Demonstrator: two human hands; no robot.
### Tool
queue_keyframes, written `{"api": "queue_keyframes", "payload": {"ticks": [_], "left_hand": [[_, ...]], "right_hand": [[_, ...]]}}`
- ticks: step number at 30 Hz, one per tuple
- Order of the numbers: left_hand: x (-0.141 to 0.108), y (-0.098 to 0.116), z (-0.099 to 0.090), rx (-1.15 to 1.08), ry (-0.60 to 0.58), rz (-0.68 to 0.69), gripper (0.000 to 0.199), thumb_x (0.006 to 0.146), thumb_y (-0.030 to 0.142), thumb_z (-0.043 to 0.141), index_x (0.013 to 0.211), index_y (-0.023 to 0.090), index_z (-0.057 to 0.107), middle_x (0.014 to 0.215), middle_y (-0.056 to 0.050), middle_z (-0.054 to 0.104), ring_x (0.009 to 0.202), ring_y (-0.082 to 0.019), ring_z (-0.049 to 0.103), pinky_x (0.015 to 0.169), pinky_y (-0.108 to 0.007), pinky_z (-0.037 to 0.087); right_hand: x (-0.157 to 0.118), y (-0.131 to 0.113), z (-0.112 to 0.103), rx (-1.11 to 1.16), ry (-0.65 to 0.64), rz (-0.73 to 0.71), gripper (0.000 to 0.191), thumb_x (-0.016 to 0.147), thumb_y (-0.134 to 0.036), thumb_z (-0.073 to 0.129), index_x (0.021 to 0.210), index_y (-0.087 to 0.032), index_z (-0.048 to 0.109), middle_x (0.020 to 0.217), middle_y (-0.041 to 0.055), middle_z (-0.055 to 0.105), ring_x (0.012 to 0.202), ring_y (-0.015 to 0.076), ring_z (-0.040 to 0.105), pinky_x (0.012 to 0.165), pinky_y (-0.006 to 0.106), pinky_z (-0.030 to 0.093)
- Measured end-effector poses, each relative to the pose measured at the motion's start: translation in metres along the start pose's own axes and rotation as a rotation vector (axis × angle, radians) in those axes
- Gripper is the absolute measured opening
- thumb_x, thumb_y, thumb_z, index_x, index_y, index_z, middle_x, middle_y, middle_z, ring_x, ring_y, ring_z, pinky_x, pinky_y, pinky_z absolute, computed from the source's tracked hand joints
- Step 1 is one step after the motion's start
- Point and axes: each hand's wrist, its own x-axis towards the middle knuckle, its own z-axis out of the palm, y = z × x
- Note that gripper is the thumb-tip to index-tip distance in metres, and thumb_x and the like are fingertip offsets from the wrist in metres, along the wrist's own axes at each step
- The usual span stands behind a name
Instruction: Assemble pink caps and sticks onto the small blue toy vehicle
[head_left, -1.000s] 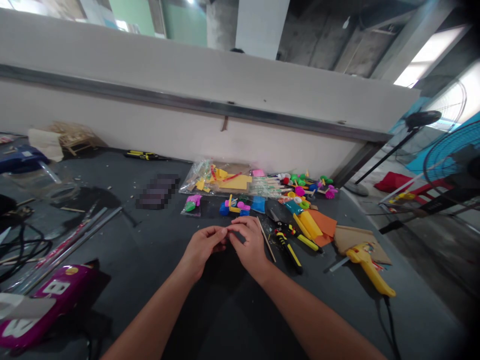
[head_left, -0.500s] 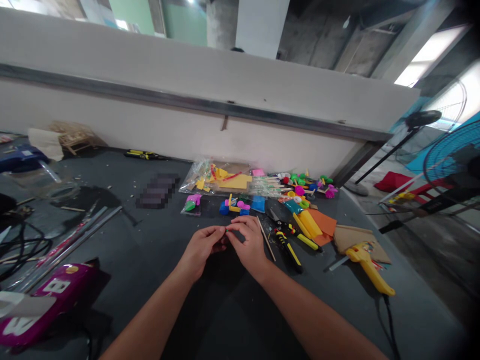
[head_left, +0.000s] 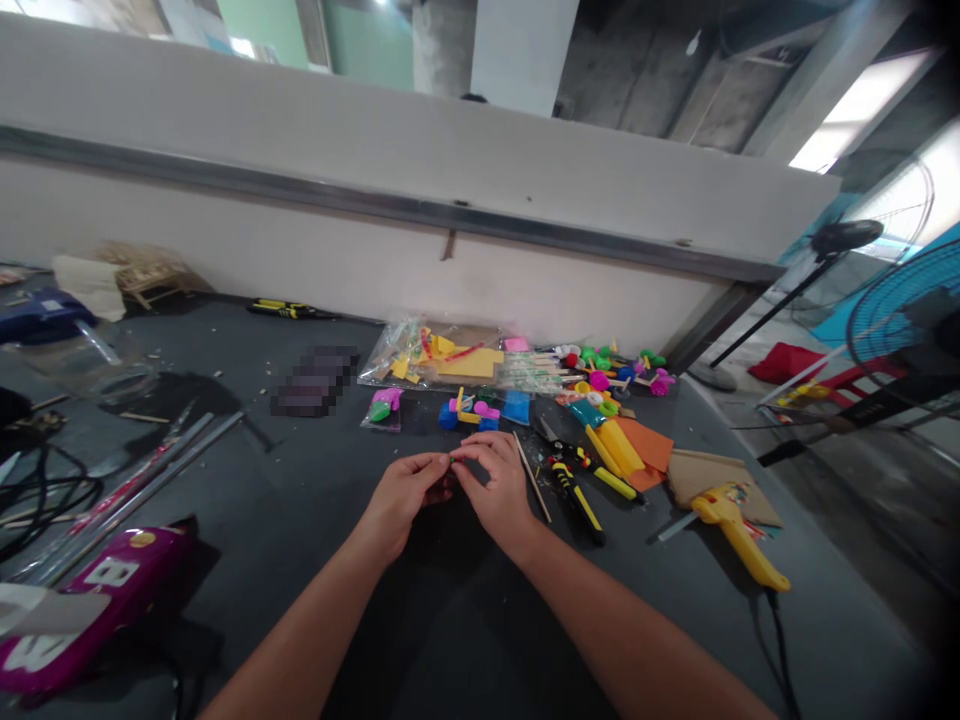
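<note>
My left hand [head_left: 403, 500] and my right hand [head_left: 497, 488] meet fingertip to fingertip over the dark table [head_left: 300, 510]. Both are closed in a pinch around something tiny, with a speck of green showing between them; the rest of it is hidden. Just beyond the fingers lie blue, yellow and pink plastic pieces [head_left: 471, 410]. A thin wooden stick [head_left: 532, 478] rests beside my right hand, and further right are yellow-and-black pliers [head_left: 576, 498].
A yellow glue gun [head_left: 742, 540] with a cord lies at the right. Plastic bags of parts [head_left: 450, 358] sit along the back wall. On the left are a magenta tool [head_left: 97, 600], clear rods [head_left: 142, 500] and black cables [head_left: 45, 480].
</note>
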Motion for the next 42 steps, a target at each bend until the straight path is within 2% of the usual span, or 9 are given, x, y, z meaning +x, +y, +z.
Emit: {"api": "queue_keyframes", "payload": {"ticks": [4,9,12,17,20,24,30,37,42], "left_hand": [[0.000,0.000,-0.001,0.002,-0.002,0.003,0.028,0.066,0.038,0.073,0.078,0.013,0.069,0.076,-0.004,0.063,0.068,-0.011,0.057,0.067,-0.025,0.048],[0.002,0.001,-0.002,0.044,0.024,0.023,0.026,0.066,0.038,0.073,0.069,0.014,0.066,0.066,0.000,0.058,0.063,-0.009,0.053,0.066,-0.023,0.047],[0.002,0.001,-0.002,0.044,0.028,0.027,0.025,0.063,0.036,0.075,0.070,0.014,0.066,0.069,0.000,0.059,0.064,-0.009,0.053,0.065,-0.022,0.046],[0.000,0.003,-0.001,-0.037,0.028,0.014,0.023,0.061,0.034,0.077,0.070,0.015,0.067,0.066,0.001,0.059,0.062,-0.008,0.053,0.064,-0.021,0.046],[-0.002,0.006,0.000,-0.096,0.052,0.005,0.023,0.062,0.033,0.076,0.074,0.015,0.069,0.073,-0.002,0.064,0.064,-0.009,0.056,0.063,-0.022,0.047],[-0.004,0.011,0.001,-0.146,0.065,-0.012,0.023,0.063,0.029,0.076,0.077,0.013,0.070,0.081,-0.006,0.068,0.066,-0.010,0.058,0.062,-0.022,0.048],[-0.005,0.014,0.001,-0.182,0.052,0.015,0.021,0.060,0.023,0.079,0.075,0.014,0.068,0.072,0.001,0.063,0.060,-0.006,0.055,0.059,-0.018,0.048],[-0.004,0.016,-0.003,-0.264,0.067,0.028,0.019,0.069,0.030,0.071,0.077,0.013,0.067,0.078,-0.003,0.066,0.062,-0.008,0.057,0.058,-0.020,0.049],[-0.005,0.017,-0.003,-0.274,0.035,0.047,0.018,0.067,0.024,0.074,0.080,0.015,0.067,0.083,-0.002,0.066,0.062,-0.006,0.056,0.059,-0.019,0.050]], "right_hand": [[0.000,0.000,0.000,-0.005,0.017,0.011,0.010,0.079,-0.019,0.062,0.083,-0.025,0.069,0.090,0.0032,0.062,0.094,0.0190,0.054,0.085,0.037,0.044],[0.000,0.000,0.000,-0.015,0.024,0.003,0.013,0.078,-0.017,0.062,0.084,-0.025,0.069,0.089,0.0031,0.062,0.093,0.0190,0.053,0.084,0.037,0.045],[0.000,0.000,0.000,-0.013,0.011,-0.024,0.016,0.080,-0.015,0.060,0.086,-0.025,0.070,0.090,0.0031,0.063,0.093,0.0186,0.053,0.083,0.036,0.046],[-0.001,0.000,0.000,0.015,-0.018,-0.043,0.022,0.084,-0.018,0.055,0.100,-0.025,0.067,0.094,0.0034,0.063,0.096,0.0178,0.053,0.086,0.035,0.045],[-0.001,0.000,-0.002,0.017,0.003,-0.025,0.024,0.085,-0.019,0.053,0.105,-0.024,0.064,0.096,0.0040,0.063,0.097,0.0180,0.054,0.087,0.036,0.045],[-0.001,-0.002,-0.004,0.008,0.005,-0.016,0.023,0.085,-0.018,0.050,0.102,-0.023,0.064,0.095,0.0045,0.064,0.095,0.0186,0.055,0.087,0.037,0.044],[-0.002,-0.001,-0.004,0.010,-0.003,-0.011,0.021,0.085,-0.018,0.049,0.100,-0.023,0.064,0.093,0.0048,0.064,0.094,0.0191,0.055,0.086,0.037,0.044],[-0.003,0.001,-0.003,0.014,-0.007,-0.020,0.021,0.084,-0.015,0.049,0.096,-0.022,0.065,0.091,0.0042,0.063,0.093,0.0187,0.054,0.086,0.037,0.044],[-0.004,0.001,-0.003,0.016,-0.011,-0.030,0.021,0.084,-0.014,0.048,0.094,-0.022,0.065,0.091,0.0042,0.062,0.093,0.0187,0.054,0.085,0.037,0.044]]}}
